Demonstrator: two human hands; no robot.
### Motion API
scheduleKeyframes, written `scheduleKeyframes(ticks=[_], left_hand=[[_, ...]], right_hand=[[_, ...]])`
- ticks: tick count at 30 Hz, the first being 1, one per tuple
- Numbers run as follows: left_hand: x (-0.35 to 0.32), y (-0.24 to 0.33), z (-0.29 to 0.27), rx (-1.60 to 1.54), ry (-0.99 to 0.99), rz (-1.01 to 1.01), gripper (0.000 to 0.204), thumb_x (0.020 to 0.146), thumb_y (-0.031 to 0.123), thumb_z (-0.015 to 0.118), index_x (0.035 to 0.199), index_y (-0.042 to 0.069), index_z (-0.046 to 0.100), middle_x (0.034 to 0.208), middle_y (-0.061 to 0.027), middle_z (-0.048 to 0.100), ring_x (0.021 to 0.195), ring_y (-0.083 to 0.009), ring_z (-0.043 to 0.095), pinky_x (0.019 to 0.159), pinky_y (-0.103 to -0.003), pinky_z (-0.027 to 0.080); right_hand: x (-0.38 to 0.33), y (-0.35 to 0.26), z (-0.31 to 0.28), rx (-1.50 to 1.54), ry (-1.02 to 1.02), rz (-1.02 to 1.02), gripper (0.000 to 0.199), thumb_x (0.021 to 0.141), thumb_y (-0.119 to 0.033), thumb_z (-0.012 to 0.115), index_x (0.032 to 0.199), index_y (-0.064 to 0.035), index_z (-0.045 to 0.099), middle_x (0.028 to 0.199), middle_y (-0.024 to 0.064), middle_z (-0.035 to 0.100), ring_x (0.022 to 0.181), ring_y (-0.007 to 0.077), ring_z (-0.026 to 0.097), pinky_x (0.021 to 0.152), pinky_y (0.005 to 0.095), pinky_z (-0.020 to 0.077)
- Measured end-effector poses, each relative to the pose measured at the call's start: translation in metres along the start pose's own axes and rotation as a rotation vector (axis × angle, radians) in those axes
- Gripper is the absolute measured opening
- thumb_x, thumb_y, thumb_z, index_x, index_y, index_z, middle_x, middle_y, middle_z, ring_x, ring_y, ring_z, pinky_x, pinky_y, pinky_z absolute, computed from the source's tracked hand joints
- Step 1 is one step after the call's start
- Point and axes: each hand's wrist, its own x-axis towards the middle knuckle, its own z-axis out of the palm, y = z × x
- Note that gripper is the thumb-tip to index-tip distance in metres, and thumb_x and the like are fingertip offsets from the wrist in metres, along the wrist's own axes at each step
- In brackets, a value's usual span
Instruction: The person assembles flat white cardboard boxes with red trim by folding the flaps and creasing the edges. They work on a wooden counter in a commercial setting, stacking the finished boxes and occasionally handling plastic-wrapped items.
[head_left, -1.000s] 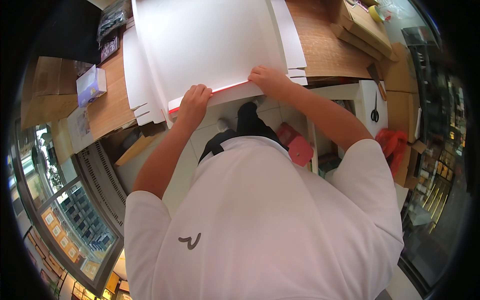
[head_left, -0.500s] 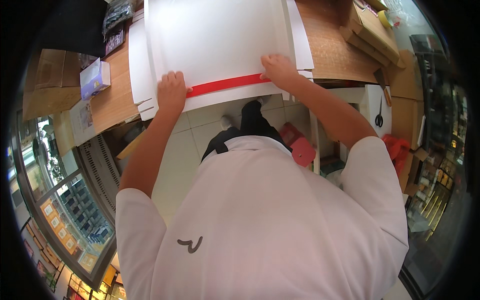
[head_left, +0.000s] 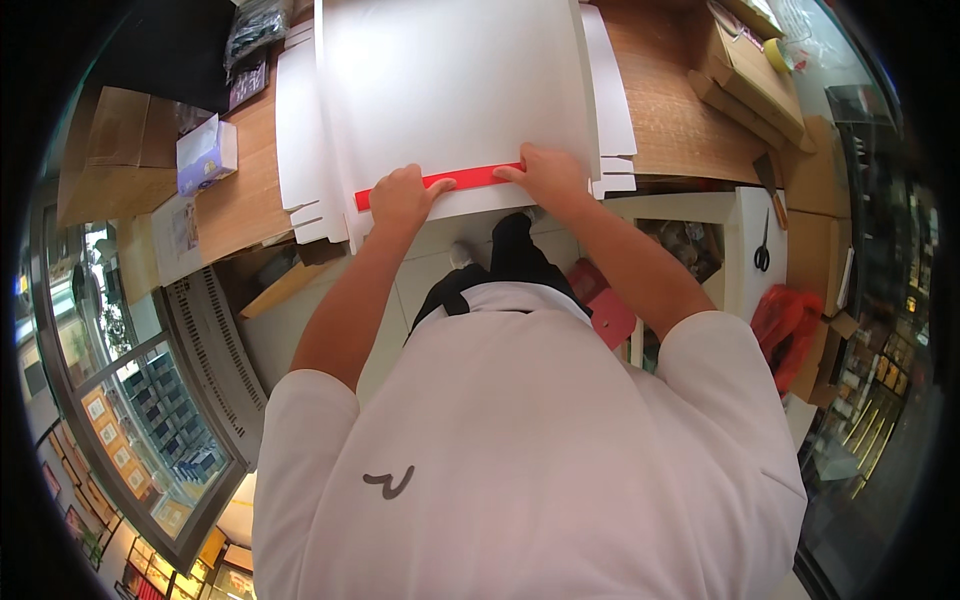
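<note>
White cardboard [head_left: 450, 80], one: on table [head_left: 655, 110], near edge toward us. Red strip [head_left: 475, 178], one: along that edge. Left hand [head_left: 402, 198], right hand [head_left: 552, 180]: fingers curled, thumbs at strip; whether tightly pinched, we cannot tell. Our judgement: thumbs level, pressure even, strip straight, cardboard unbuckled.

- Bright, diffuse light; the large white cardboard sheet [head_left: 455, 85] pales toward glare at the far edge of the brown wooden desk [head_left: 655, 105].
- Warm yellow glow from lit shelves [head_left: 145, 565], lower left; fine detail unresolved.
- Right side dim.
- Fisheye curvature bends the grey-framed window [head_left: 150, 410]; corners black.
</note>
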Motion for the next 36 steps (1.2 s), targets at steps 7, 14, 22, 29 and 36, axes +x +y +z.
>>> scheduleKeyframes(ticks=[7, 14, 22, 29, 36], left_hand=[[-0.009, -0.016, 0.004, -0.319, 0.165, -0.146, 0.050, 0.082, 0.050, 0.063, 0.060, 0.006, 0.053, 0.058, -0.0102, 0.055, 0.056, -0.0288, 0.053, 0.054, -0.041, 0.040], [-0.011, -0.025, 0.006, -0.640, 0.301, -0.279, 0.046, 0.088, 0.038, 0.058, 0.062, 0.002, 0.048, 0.056, -0.0143, 0.047, 0.052, -0.0261, 0.041, 0.053, -0.039, 0.036], [-0.028, -0.012, 0.014, -0.484, 0.493, 0.128, 0.018, 0.080, 0.019, 0.069, 0.092, 0.009, 0.061, 0.099, -0.0064, 0.061, 0.084, -0.0208, 0.059, 0.072, -0.036, 0.046], [-0.043, 0.031, 0.000, 0.078, 0.212, 0.457, 0.058, 0.074, 0.022, 0.075, 0.126, 0.013, 0.051, 0.137, -0.0073, 0.045, 0.128, -0.0247, 0.041, 0.101, -0.049, 0.033], [-0.041, 0.025, 0.005, -0.138, 0.123, 0.467, 0.036, 0.072, 0.000, 0.067, 0.105, 0.010, 0.056, 0.100, -0.0052, 0.065, 0.096, -0.0247, 0.061, 0.095, -0.042, 0.042]], right_hand=[[0.000, 0.017, 0.015, 0.201, 0.211, 0.071, 0.038, 0.078, -0.045, 0.070, 0.069, -0.0093, 0.060, 0.062, 0.0070, 0.061, 0.060, 0.0265, 0.060, 0.057, 0.0387, 0.0465], [-0.001, 0.026, 0.044, 0.340, 0.525, 0.114, 0.025, 0.080, -0.035, 0.067, 0.068, -0.0132, 0.062, 0.058, 0.0051, 0.060, 0.056, 0.0270, 0.060, 0.055, 0.0403, 0.0475], [-0.041, 0.009, 0.002, 0.711, 0.295, -0.031, 0.012, 0.083, -0.018, 0.062, 0.082, -0.0061, 0.064, 0.076, 0.0108, 0.063, 0.068, 0.0251, 0.060, 0.063, 0.0350, 0.0479], [-0.097, 0.090, 0.014, 0.626, 0.659, 0.306, 0.021, 0.080, -0.008, 0.064, 0.101, -0.0083, 0.064, 0.098, 0.0068, 0.059, 0.081, 0.0182, 0.059, 0.072, 0.0313, 0.0485], [-0.109, 0.098, 0.002, 0.806, 0.218, 0.207, 0.038, 0.084, 0.002, 0.059, 0.120, -0.0086, 0.061, 0.100, 0.0044, 0.061, 0.085, 0.0132, 0.058, 0.078, 0.0259, 0.0481]])
